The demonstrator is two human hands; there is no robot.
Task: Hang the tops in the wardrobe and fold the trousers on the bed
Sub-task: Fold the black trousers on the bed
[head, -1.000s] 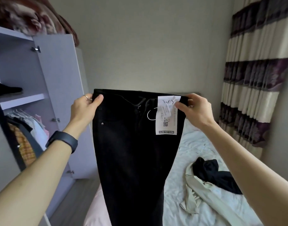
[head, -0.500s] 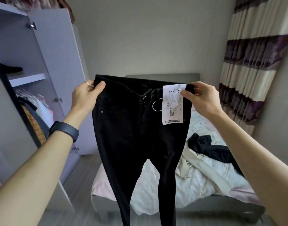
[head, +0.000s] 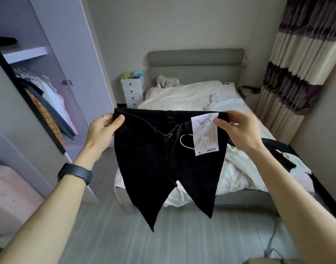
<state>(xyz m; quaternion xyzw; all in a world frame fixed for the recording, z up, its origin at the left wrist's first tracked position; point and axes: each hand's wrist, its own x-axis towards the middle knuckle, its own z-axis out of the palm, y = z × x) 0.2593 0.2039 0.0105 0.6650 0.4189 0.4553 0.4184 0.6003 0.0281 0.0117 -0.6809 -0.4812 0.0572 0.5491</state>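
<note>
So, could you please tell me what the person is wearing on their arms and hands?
Both forearms are bare, with no sleeves in view. A dark, smooth wristband, like a fitness band, wraps the left wrist, and a thin pale ring sits on a finger of the left hand. The right hand and its wrist show no ring, watch or band.

The black trousers [head: 163, 159] hide the near edge of the bed [head: 195, 63] — and most fingers of the left hand [head: 102, 130] behind the waistband. Small print on the hang tag [head: 205, 136] is blurred; the wardrobe [head: 68, 54], at 9 o'clock, runs off frame.
</note>
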